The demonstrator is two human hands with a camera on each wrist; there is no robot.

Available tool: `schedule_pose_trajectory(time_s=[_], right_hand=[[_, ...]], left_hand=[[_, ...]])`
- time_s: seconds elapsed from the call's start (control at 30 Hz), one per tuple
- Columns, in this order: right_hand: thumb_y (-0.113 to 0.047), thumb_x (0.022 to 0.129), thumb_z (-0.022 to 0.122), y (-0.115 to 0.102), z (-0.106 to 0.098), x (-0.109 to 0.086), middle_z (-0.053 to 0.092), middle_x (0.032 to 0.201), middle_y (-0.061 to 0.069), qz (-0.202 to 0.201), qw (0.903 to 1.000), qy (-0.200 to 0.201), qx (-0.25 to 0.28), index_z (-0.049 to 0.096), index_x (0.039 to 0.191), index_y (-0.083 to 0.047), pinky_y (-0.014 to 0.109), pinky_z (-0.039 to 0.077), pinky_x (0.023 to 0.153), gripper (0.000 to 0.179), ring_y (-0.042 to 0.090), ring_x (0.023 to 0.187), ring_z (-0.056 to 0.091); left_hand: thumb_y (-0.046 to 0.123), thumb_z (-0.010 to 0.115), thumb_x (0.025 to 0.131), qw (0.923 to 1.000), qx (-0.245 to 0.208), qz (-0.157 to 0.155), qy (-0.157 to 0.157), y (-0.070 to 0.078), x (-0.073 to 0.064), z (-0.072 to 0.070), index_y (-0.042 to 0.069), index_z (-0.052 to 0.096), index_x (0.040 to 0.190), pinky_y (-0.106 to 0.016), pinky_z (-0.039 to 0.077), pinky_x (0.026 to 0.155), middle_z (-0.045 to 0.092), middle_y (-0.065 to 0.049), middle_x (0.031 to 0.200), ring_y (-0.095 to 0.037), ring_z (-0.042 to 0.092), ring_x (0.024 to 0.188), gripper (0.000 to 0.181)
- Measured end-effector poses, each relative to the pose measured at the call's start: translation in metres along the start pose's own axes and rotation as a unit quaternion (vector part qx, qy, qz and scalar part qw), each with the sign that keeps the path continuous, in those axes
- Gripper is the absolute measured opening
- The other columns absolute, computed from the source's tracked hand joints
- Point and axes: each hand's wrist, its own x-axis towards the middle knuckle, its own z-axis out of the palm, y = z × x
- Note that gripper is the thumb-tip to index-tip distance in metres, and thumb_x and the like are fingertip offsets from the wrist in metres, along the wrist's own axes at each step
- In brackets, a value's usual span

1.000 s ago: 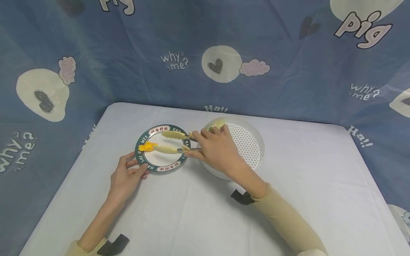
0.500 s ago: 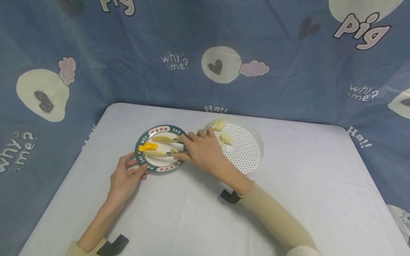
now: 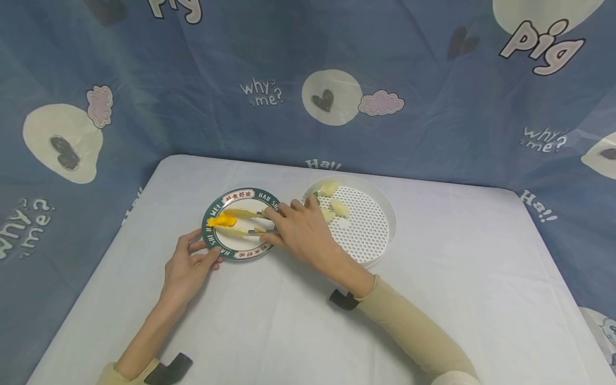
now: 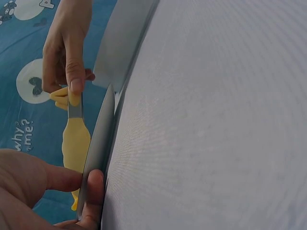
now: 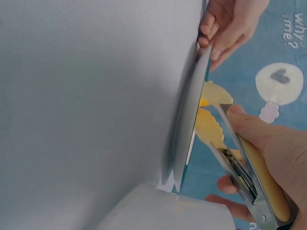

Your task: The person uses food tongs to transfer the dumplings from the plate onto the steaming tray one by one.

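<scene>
A round plate [image 3: 266, 199] with a green lettered rim lies at the left of the table. My left hand [image 3: 186, 270] grips its near-left rim, thumb on top and a finger beneath, as the left wrist view shows. On the plate sits a bright orange-yellow piece [image 3: 221, 220], its kind unclear. With my right hand [image 3: 310, 235] I hold metal tongs [image 5: 249, 184] with pale yellow scalloped tips. Their tips are spread low over the plate, one at either side of the orange-yellow piece, the upper one overlapping it in the head view.
Just right of the plate stands a round white tray [image 3: 392, 227] with a perforated bottom, partly behind my right hand. Several pale yellow pieces [image 3: 339, 208] and a bit of green lie in it. A blue printed cloth [image 3: 216, 123] hangs behind the white table [image 3: 457, 267].
My right hand has moved left with the tongs, from over the tray's edge to the plate; the tips now flank the orange-yellow piece and stand closer together. The left hand stays at the rim.
</scene>
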Motion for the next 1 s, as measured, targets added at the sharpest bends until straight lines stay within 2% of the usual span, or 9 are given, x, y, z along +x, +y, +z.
schedule_pose_trajectory(time_s=[0.3,0.57,0.77,0.9,1.0], right_hand=[[-0.067,0.102,0.059,0.000,0.001,0.000,0.077,0.104,-0.005,0.002,1.0000,-0.005,0.004,0.065,0.130,-0.026,0.043,0.041,0.085,0.050,0.023,0.086,0.068],[-0.066,0.105,0.053,0.003,0.000,0.000,0.078,0.104,-0.006,0.002,0.9996,-0.014,0.023,0.066,0.126,-0.027,0.043,0.040,0.083,0.046,0.023,0.084,0.067],[-0.067,0.105,0.053,0.007,-0.002,-0.003,0.079,0.109,-0.005,0.008,0.9992,-0.020,0.033,0.067,0.132,-0.028,0.045,0.042,0.086,0.049,0.023,0.089,0.069],[-0.068,0.104,0.053,0.012,-0.005,-0.006,0.076,0.100,-0.006,0.018,0.9992,-0.022,0.028,0.066,0.134,-0.030,0.046,0.041,0.086,0.050,0.023,0.088,0.069],[-0.070,0.104,0.052,0.016,-0.010,-0.009,0.074,0.095,-0.007,0.029,0.9989,-0.029,0.025,0.066,0.131,-0.031,0.046,0.041,0.087,0.049,0.021,0.088,0.068]], left_hand=[[0.024,0.064,0.109,1.0000,0.000,0.006,0.007,0.000,0.000,0.001,0.001,0.020,0.169,-0.007,0.048,0.078,0.059,-0.028,0.147,-0.008,0.080,0.089,0.078],[0.024,0.064,0.109,1.0000,-0.004,0.007,0.005,-0.001,0.000,0.000,0.001,0.019,0.170,-0.006,0.049,0.077,0.057,-0.028,0.148,-0.006,0.079,0.088,0.078],[0.025,0.064,0.109,0.9999,-0.001,0.008,0.007,0.000,0.000,0.001,0.002,0.019,0.170,-0.010,0.050,0.081,0.058,-0.027,0.148,-0.006,0.079,0.088,0.079],[0.025,0.064,0.109,0.9999,0.002,0.009,0.007,0.000,0.000,0.001,0.001,0.019,0.170,-0.014,0.053,0.085,0.058,-0.027,0.148,-0.008,0.080,0.090,0.079],[0.025,0.064,0.109,1.0000,0.003,0.006,0.006,0.000,0.000,0.001,0.002,0.019,0.170,-0.011,0.051,0.084,0.057,-0.027,0.149,-0.009,0.080,0.091,0.079]])
